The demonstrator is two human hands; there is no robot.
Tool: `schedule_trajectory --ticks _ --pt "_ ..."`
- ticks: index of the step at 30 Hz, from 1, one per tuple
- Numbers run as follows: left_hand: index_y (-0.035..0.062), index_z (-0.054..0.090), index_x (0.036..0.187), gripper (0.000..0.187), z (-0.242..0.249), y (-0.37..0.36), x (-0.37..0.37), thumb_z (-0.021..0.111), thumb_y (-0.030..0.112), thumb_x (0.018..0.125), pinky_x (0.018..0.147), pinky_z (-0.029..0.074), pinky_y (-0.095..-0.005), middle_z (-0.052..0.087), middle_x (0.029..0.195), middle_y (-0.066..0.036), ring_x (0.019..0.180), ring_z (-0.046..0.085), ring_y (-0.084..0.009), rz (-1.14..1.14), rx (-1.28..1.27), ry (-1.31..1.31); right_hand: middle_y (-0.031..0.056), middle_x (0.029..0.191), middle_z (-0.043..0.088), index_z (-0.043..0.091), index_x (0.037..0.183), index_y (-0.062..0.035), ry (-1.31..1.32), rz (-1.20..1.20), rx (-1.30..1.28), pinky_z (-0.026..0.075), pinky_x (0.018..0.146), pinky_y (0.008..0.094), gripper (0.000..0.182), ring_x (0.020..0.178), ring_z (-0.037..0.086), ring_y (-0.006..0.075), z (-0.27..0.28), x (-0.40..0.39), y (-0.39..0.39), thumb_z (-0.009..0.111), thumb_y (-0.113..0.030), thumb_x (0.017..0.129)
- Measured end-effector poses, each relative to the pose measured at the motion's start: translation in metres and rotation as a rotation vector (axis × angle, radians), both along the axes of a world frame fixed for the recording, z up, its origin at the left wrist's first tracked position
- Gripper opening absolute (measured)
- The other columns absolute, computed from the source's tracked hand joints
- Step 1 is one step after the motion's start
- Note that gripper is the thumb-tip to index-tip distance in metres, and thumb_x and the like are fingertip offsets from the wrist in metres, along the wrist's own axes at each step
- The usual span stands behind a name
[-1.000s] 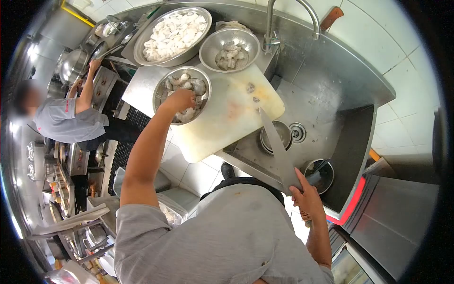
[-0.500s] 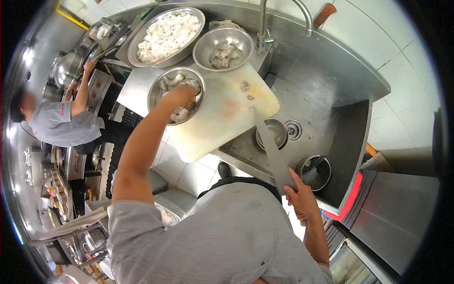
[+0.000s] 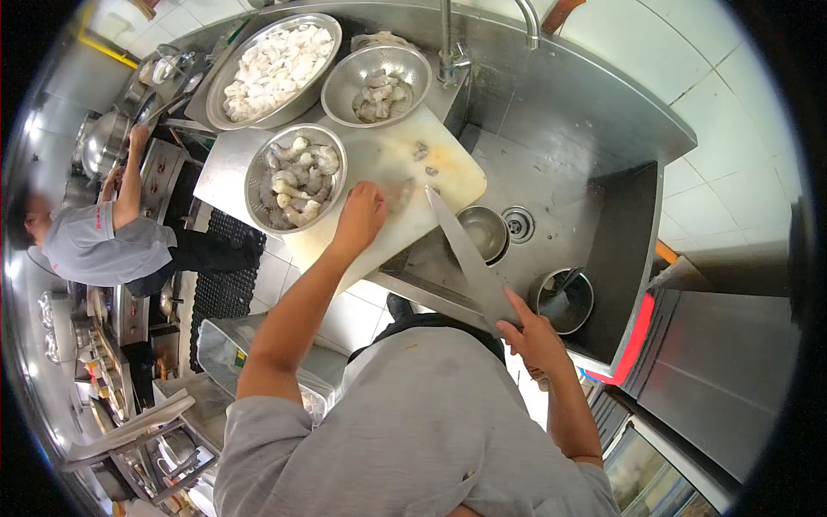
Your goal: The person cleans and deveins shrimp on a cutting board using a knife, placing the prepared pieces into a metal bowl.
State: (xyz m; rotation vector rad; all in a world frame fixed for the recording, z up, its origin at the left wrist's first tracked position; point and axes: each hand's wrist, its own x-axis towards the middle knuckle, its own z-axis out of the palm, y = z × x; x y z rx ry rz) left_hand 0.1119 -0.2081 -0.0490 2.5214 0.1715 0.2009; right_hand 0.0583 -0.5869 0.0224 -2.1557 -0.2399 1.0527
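Observation:
My left hand (image 3: 360, 217) is over the cutting board (image 3: 362, 258), its fingers pinched on a grey peeled shrimp (image 3: 399, 196) that is slightly blurred. Beside that hand stands a perforated metal bowl (image 3: 251, 194) of shrimp (image 3: 301, 177). My right hand (image 3: 532, 339) is wrapped round the handle of a large knife (image 3: 472, 263); the long blade slants up and left, its tip by the board's right edge. Two small grey scraps (image 3: 419, 152) lie on the stained part of the board.
Behind the board are a colander (image 3: 331, 79) of shrimp and a large basin (image 3: 332, 60) of white pieces. The steel sink (image 3: 551, 181) on the right holds a bowl (image 3: 484, 233) and a pot (image 3: 551, 323). A co-worker (image 3: 103, 237) stands at the stove on the left.
My left hand has come out of the shrimp bowl and moved right over the board with a shrimp. The knife stays in my right hand; the view has shifted slightly.

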Motion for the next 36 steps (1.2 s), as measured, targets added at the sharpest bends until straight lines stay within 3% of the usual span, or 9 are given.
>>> schedule_trajectory --ticks 1,4,9,15,24,33,36 --pt "0.0044 0.056 0.098 0.022 -0.003 -0.002 -0.006 0.068 0.011 0.080 0.084 0.048 -0.0403 0.060 0.102 -0.014 0.100 0.059 -0.0304 -0.077 0.214 -0.130 0.0140 0.070 0.063 0.031 0.150 -0.0191 -0.003 0.002 -0.003 0.050 0.064 0.0391 0.063 0.064 0.063 0.0244 0.001 0.003 0.001 0.059 -0.025 0.094" --pt "0.0042 0.058 0.101 0.029 0.010 -0.016 -0.011 0.071 0.009 0.076 0.086 0.047 -0.0430 0.059 0.101 -0.015 0.101 0.055 -0.0354 -0.255 0.265 -0.337 0.0172 0.074 0.065 0.038 0.143 -0.0143 -0.014 0.017 -0.029 0.050 0.066 0.0423 0.053 0.066 0.065 0.0290 0.000 0.006 0.002 0.057 -0.025 0.095" --pt "0.0036 0.058 0.102 0.029 0.002 -0.024 0.000 0.071 0.011 0.078 0.088 0.047 -0.0413 0.060 0.104 -0.013 0.100 0.056 -0.0328 -0.242 0.285 -0.197 0.0231 0.080 0.067 0.046 0.121 -0.0060 0.029 0.080 -0.131 0.050 0.068 0.0496 0.031 0.074 0.067 0.0391 0.006 0.020 0.004 0.052 -0.023 0.096" --pt "0.0043 0.056 0.112 0.034 -0.001 -0.017 0.005 0.068 0.010 0.081 0.088 0.047 -0.0429 0.059 0.109 -0.013 0.100 0.056 -0.0341 -0.258 0.223 -0.158 0.0265 0.080 0.065 0.046 0.109 -0.0046 -0.420 0.266 -0.327 0.050 0.068 0.0565 0.023 0.077 0.065 0.0444 0.020 0.046 0.018 0.047 -0.023 0.096" --pt "0.0072 0.056 0.119 0.040 0.006 -0.019 0.005 0.067 0.010 0.081 0.091 0.048 -0.0420 0.058 0.118 -0.011 0.109 0.056 -0.0319 -0.212 0.163 -0.092 0.0220 0.075 0.065 0.046 0.107 -0.0050 -0.663 0.551 -0.404 0.053 0.058 0.0498 0.018 0.071 0.068 0.0382 0.033 0.076 0.023 0.049 -0.018 0.094" --pt "0.0094 0.057 0.121 0.040 0.012 -0.024 0.007 0.066 0.012 0.083 0.091 0.049 -0.0416 0.057 0.122 -0.009 0.110 0.057 -0.0301 -0.183 0.213 0.007 0.0233 0.086 0.065 0.045 0.106 -0.0018 -0.738 0.558 -0.346 0.053 0.066 0.0481 0.017 0.083 0.067 0.0381 0.038 0.094 0.042 0.046 -0.009 0.091" --pt "0.0103 0.058 0.120 0.039 0.011 -0.026 0.008 0.066 0.014 0.083 0.089 0.050 -0.0419 0.057 0.121 -0.008 0.110 0.057 -0.0295 -0.159 0.225 0.016 0.0212 0.084 0.065 0.045 0.105 -0.0052 -0.704 0.565 -0.392 0.052 0.066 0.0505 0.018 0.078 0.066 0.0408 0.014 0.105 0.048 0.050 -0.015 0.091"
